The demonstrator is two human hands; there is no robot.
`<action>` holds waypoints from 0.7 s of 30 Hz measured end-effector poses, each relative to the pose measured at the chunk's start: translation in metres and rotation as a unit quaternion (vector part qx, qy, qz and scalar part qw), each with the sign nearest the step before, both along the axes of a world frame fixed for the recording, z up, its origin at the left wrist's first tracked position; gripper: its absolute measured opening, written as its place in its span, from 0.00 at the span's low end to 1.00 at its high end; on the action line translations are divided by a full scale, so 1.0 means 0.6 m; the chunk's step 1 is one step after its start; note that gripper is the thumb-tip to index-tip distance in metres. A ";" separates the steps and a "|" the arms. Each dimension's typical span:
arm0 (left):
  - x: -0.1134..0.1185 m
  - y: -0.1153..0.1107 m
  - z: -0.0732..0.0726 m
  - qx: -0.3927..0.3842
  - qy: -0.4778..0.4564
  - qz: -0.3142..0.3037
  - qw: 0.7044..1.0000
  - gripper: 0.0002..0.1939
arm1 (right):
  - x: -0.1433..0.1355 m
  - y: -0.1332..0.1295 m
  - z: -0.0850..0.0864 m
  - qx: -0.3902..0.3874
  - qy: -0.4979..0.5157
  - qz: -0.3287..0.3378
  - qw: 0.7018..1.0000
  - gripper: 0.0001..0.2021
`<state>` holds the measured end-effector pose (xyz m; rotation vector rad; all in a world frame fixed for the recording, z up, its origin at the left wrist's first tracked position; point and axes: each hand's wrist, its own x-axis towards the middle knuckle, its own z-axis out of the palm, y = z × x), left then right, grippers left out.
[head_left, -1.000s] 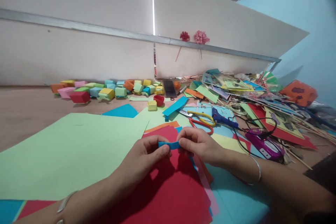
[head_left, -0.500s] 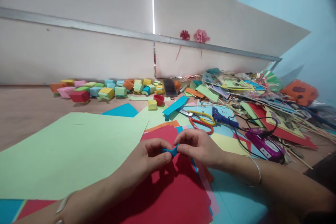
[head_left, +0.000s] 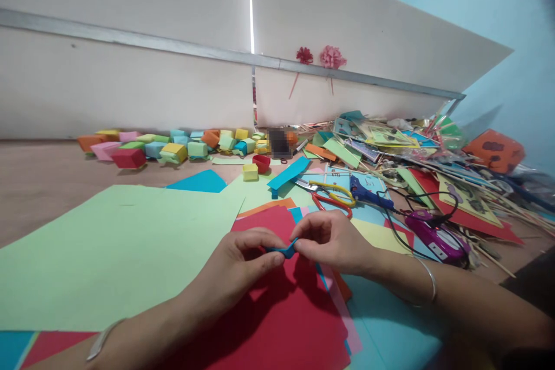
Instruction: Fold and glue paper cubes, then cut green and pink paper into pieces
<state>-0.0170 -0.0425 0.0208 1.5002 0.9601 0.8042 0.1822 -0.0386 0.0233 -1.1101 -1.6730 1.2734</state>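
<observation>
Above the red sheet point(head_left: 299, 312), the left hand point(head_left: 243, 257) and right hand point(head_left: 333, 241) pinch a blue paper strip point(head_left: 288, 252) between closed fingers, apparently partway folded: one bend made, its ends not joined.

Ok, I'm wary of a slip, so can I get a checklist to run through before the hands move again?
1. Left hand gripping the small blue strip: ok.
2. Right hand pinching its other end: ok.
3. Strip lying straight: not ok, it bends between the hands.
4. Scissors out of both hands: ok, they lie just beyond the right one.
5. Glue gun cool: cannot tell.
</observation>
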 end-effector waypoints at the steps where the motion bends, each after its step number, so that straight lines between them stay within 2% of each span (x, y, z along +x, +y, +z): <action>1: 0.000 0.000 0.000 -0.003 0.001 0.000 1.000 0.14 | 0.000 0.000 0.000 0.005 -0.003 0.001 1.000 0.04; 5: -0.001 0.000 -0.003 -0.002 0.020 0.006 1.000 0.13 | 0.000 -0.003 0.000 0.047 -0.036 -0.001 0.998 0.03; 11: 0.004 -0.004 -0.001 0.020 0.081 0.043 0.996 0.13 | -0.005 -0.016 -0.013 0.156 -0.086 -0.036 0.983 0.02; 17: 0.010 -0.013 0.000 0.041 0.096 0.077 0.992 0.11 | -0.015 -0.022 -0.020 0.273 -0.124 -0.063 0.952 0.05; 21: 0.007 -0.016 -0.006 0.084 0.123 0.091 0.985 0.10 | -0.017 -0.022 -0.021 0.377 -0.145 -0.050 0.914 0.07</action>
